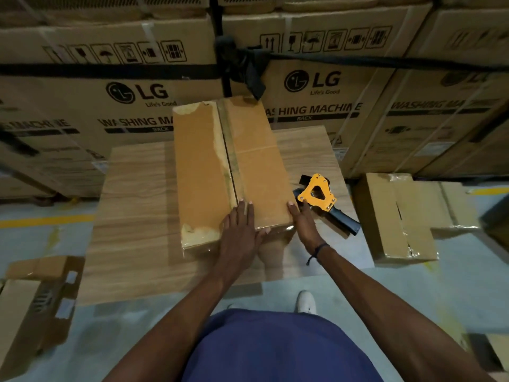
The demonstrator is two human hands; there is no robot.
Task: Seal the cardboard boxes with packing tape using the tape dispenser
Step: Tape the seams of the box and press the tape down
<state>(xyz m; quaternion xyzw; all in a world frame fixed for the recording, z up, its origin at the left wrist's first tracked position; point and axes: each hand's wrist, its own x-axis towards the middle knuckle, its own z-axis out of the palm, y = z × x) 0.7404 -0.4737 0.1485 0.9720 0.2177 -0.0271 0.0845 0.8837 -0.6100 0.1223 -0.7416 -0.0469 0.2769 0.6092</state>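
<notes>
A long brown cardboard box lies lengthwise on a wood-grain table, its two top flaps closed along a centre seam covered with tape. My left hand rests flat on the box's near end, fingers spread beside the seam. My right hand presses against the box's near right corner, fingers straight, holding nothing. The tape dispenser, yellow with a black handle, lies on the table just right of the box, a little beyond my right hand.
Large LG washing machine cartons are stacked close behind the table. A taped cardboard box sits on the floor to the right, and another box lies at the lower left. My white shoe shows on the grey floor.
</notes>
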